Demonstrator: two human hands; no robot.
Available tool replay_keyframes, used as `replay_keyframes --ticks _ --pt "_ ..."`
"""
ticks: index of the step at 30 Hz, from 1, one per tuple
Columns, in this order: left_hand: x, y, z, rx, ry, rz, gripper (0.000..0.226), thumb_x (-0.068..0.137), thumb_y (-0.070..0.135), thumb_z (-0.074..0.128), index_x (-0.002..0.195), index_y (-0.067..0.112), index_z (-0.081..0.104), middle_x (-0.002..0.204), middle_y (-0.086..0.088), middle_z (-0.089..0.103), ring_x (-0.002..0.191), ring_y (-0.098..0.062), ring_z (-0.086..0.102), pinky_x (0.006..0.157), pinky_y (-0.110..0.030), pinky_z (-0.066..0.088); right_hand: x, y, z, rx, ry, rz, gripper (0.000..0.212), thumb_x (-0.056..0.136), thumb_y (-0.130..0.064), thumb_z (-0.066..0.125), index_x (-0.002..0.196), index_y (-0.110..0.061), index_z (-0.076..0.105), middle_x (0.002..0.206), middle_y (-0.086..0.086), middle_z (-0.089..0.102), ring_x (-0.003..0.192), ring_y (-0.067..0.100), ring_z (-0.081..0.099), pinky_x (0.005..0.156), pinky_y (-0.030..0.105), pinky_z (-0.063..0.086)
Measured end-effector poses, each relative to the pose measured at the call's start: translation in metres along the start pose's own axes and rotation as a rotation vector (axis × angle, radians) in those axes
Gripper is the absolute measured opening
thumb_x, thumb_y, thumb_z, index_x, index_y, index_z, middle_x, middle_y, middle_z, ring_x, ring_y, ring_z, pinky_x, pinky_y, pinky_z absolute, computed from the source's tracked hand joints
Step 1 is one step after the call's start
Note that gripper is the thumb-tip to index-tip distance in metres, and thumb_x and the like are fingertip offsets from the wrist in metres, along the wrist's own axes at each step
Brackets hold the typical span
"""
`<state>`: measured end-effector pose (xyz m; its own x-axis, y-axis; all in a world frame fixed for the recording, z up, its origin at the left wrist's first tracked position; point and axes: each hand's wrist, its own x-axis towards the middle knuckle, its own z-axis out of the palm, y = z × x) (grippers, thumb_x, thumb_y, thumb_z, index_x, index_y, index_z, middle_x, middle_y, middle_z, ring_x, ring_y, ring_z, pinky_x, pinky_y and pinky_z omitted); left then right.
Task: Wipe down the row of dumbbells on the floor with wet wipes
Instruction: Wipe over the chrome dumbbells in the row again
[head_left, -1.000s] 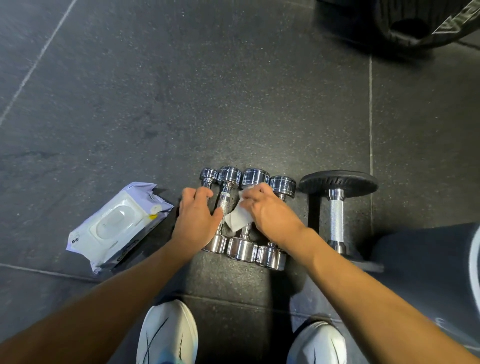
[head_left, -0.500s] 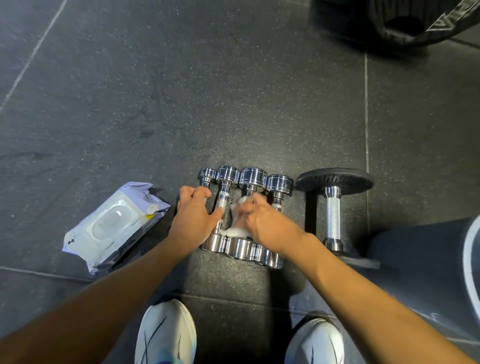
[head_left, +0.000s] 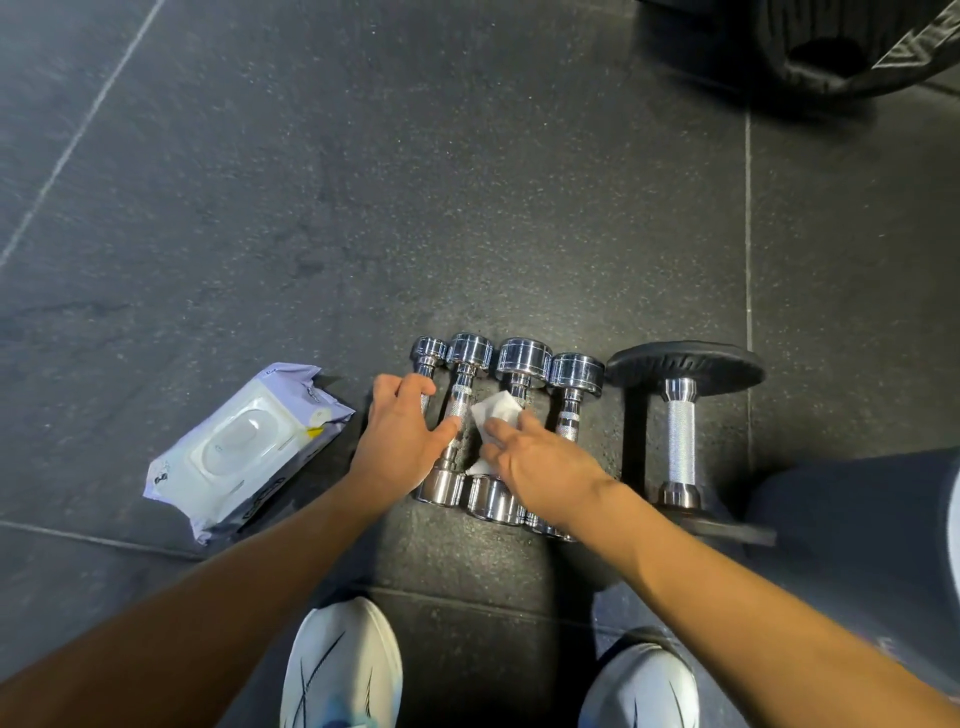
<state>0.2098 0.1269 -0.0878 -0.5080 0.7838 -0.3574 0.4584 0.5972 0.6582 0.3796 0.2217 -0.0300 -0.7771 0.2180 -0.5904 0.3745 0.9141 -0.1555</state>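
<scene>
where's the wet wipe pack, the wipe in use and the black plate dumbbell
wet wipe pack (head_left: 236, 449), head view, on its flip lid
wipe (head_left: 497, 414), head view, on its bare white corner
black-plate dumbbell (head_left: 680, 441), head view, on its knurled handle

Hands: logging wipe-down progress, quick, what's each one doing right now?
Left hand: grips the leftmost chrome dumbbell by its handle.
Right hand: holds the wet wipe against the third chrome dumbbell.
</scene>
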Motion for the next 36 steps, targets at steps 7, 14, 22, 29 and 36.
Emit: replay_keyframes --ticks 7,14,22,29,36 --pt "-0.001 0.001 0.000 -0.003 0.003 0.001 0.045 0.086 0.037 0.076 0.123 0.022 0.054 0.123 0.001 0.037 0.117 -0.024 0.054 0.103 -0.038 0.045 -0.001 0.024 0.003 0.131 0.107 0.044 0.062 0.094 0.004 0.052 0.152 -0.017 0.039 0.166 0.005 0.022 0.127 0.026 0.057 0.107 0.033 0.045" --pt "-0.002 0.003 0.000 -0.013 0.005 -0.007 0.043 0.087 0.036 0.076 0.121 0.023 0.055 0.122 0.001 0.036 0.118 -0.023 0.054 0.104 -0.037 0.043 0.006 0.027 0.011 0.371 0.092 -0.012 0.063 0.086 0.012 0.060 0.142 -0.017 0.057 0.158 -0.003 0.039 0.120 0.020 0.064 0.109 0.027 0.045" --pt "-0.002 0.002 0.003 -0.013 0.011 -0.004 0.044 0.085 0.036 0.077 0.121 0.022 0.056 0.122 0.001 0.038 0.117 -0.023 0.054 0.104 -0.038 0.045 -0.008 0.025 0.010 0.489 0.120 -0.051 0.037 0.095 -0.002 0.063 0.128 -0.016 0.069 0.137 0.000 0.064 0.126 0.013 0.060 0.115 0.022 0.037" --pt "-0.002 0.003 -0.001 -0.040 -0.016 0.006 0.043 0.087 0.030 0.077 0.123 0.022 0.056 0.121 0.002 0.038 0.104 -0.017 0.054 0.100 -0.034 0.045 -0.016 0.016 -0.007 0.455 0.093 -0.026 0.028 0.101 -0.018 0.054 0.122 -0.025 0.071 0.121 0.004 0.071 0.096 0.018 0.070 0.088 0.035 0.057" --pt "-0.002 0.000 -0.006 -0.133 0.094 -0.046 0.028 0.097 0.003 0.055 0.122 0.015 0.061 0.101 0.004 0.041 0.085 -0.010 0.048 0.096 -0.032 0.045 0.035 0.005 -0.015 0.170 0.664 0.089 0.019 0.099 -0.035 0.055 0.102 -0.030 0.073 0.093 -0.012 0.072 0.099 0.019 0.047 0.081 0.034 0.036"
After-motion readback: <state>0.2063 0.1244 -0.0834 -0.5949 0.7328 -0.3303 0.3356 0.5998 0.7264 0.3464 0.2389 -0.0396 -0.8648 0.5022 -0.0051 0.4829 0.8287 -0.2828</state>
